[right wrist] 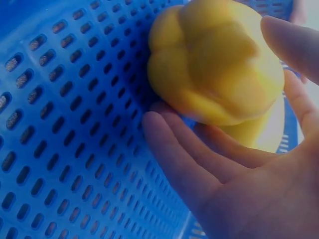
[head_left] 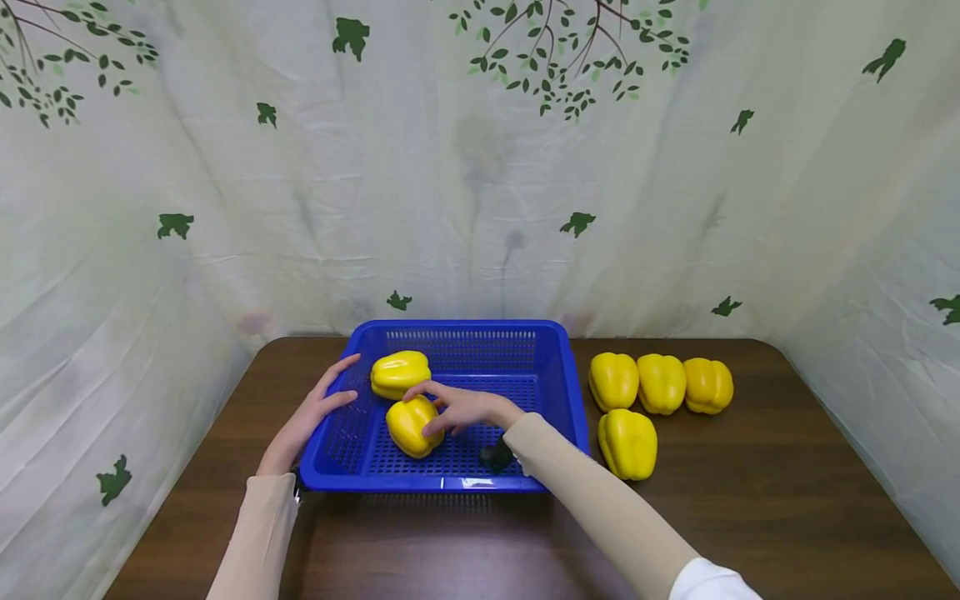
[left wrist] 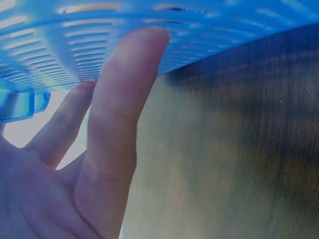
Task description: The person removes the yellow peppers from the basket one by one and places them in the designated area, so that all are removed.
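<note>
From my remote feed I see a person's bare hands at a blue perforated basket (head_left: pixel 390 482). Inside, on its left side, lie two yellow peppers. The right hand (head_left: pixel 471 408) reaches in with fingers spread and bent around the nearer pepper (head_left: pixel 408 429), thumb against its side; I cannot tell how firmly it holds. The farther pepper (head_left: pixel 400 372) lies on its side just beyond. The left hand (head_left: pixel 306 423) is spread, fingers nearly straight, resting against the basket's outer left side.

My worry is a loose grip: the glossy, rounded pepper could slip and bump its neighbour. A hard sideways push might slide the basket, since the left hand only braces it. The right sleeve (head_left: pixel 600 500) crosses the basket's right side, so it could catch the rim or knock the front loose pepper (head_left: pixel 627 444) just outside. Three more peppers (head_left: pixel 662 384) stand in a row behind that one.

The worktop (head_left: pixel 450 550) is dark brown, wood-grained, with rounded far corners. Pale, wrinkled drapes (head_left: pixel 420 183) surround it, printed with green leaves and branches.
</note>
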Motion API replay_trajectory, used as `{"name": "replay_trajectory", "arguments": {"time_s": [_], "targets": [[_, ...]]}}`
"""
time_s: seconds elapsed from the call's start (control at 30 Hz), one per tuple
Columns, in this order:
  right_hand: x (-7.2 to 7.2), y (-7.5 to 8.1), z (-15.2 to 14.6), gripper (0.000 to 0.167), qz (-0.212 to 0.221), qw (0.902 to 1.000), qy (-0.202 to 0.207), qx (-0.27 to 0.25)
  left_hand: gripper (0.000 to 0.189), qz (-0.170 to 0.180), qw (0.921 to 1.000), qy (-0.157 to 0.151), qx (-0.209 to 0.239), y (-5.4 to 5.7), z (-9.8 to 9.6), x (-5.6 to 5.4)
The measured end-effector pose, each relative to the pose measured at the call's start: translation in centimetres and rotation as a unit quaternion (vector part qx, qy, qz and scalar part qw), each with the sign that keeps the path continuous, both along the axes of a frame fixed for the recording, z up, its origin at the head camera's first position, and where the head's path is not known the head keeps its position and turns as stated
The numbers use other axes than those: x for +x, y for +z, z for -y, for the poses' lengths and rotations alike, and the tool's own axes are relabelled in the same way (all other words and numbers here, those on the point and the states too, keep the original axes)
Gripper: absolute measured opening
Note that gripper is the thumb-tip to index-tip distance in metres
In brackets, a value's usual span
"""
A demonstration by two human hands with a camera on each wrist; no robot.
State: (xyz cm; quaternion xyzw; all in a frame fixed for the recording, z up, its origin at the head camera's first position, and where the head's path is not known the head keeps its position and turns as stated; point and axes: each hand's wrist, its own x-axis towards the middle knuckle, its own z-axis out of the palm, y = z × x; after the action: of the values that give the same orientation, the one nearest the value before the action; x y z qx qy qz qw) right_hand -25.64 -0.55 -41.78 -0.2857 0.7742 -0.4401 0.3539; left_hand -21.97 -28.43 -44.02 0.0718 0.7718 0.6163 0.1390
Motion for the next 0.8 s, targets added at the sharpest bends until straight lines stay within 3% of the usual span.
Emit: {"name": "replay_trajectory", "arguments": {"time_s": [0.43,0.8], "targets": [[0.0,-0.2,0.2,0.049,-0.013,0.9998,-0.016,-0.006,0.058,0.001,1.0000,0.002,0.000,0.1,-0.1,0.1],[0.0,0.2,-0.8,0.049,0.039,0.9975,-0.029,-0.051,0.059,-0.008,0.9998,-0.004,0.016,0.0,-0.2,0.0]]}}
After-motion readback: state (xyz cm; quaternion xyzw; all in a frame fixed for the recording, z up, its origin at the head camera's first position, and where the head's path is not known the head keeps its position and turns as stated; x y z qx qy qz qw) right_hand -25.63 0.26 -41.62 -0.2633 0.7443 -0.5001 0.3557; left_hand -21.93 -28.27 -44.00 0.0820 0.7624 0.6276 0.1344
